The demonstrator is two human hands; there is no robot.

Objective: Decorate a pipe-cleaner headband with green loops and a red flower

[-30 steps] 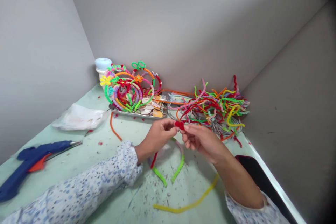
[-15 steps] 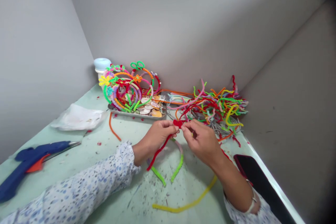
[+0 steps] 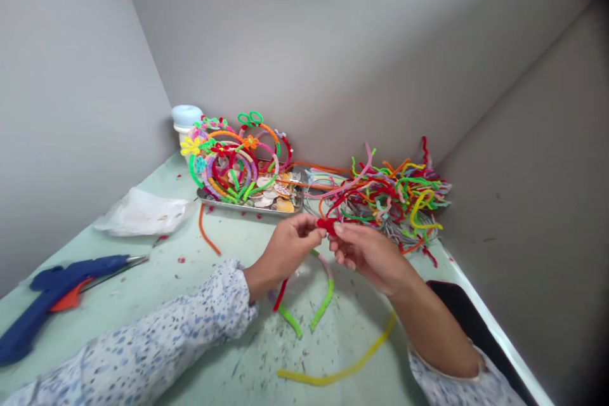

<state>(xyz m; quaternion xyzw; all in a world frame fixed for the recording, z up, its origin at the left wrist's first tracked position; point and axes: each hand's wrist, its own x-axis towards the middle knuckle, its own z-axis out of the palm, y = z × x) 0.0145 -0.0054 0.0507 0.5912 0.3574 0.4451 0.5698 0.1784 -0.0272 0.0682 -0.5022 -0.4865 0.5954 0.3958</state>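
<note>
Above the middle of the table, a red fuzzy pipe cleaner (image 3: 327,224) has its upper part bunched into a small shape between my hands. My left hand (image 3: 290,247) pinches its left side, and a red tail hangs below that hand. On the right side, my right hand (image 3: 364,250) grips it between thumb and fingers, the other fingers curled beneath. Under my hands lies a headband (image 3: 328,295) with bright green ends. Nearer the front edge, a yellow pipe cleaner (image 3: 333,377) curves over the table.
A metal tray (image 3: 247,208) holds colourful headbands (image 3: 228,165) and flat pieces. Mixed pipe cleaners (image 3: 404,193) are heaped at right. A blue glue gun (image 3: 71,279) and plastic bag (image 3: 143,212) lie left. A dark phone (image 3: 471,323) is partly behind my right forearm.
My right hand has turned, its fingers now curled beneath the red shape. The shape has shifted slightly right, and less of its red tail shows below my left hand.
</note>
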